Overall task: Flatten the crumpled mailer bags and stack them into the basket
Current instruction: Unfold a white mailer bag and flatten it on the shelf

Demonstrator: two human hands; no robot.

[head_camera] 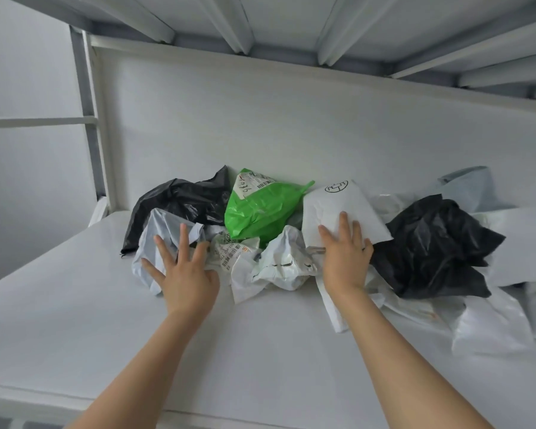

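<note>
A heap of crumpled mailer bags lies against the back wall of a white shelf (75, 320). My left hand (183, 270) rests with spread, straight fingers on a crumpled pale grey bag (158, 230). My right hand (345, 255) lies flat on a white mailer (347, 209) marked with a black round logo. Between them sit a green bag (260, 209) with a shipping label and a crumpled white bag (279, 264). A black bag (180, 199) lies behind the grey one, and another black bag (433, 246) lies to the right. No basket is in view.
More white and pale blue mailers (489, 323) trail off to the right edge. An upper shelf with metal ribs (291, 23) hangs overhead. A metal frame post (90, 119) stands at the left. The shelf's front edge runs along the bottom.
</note>
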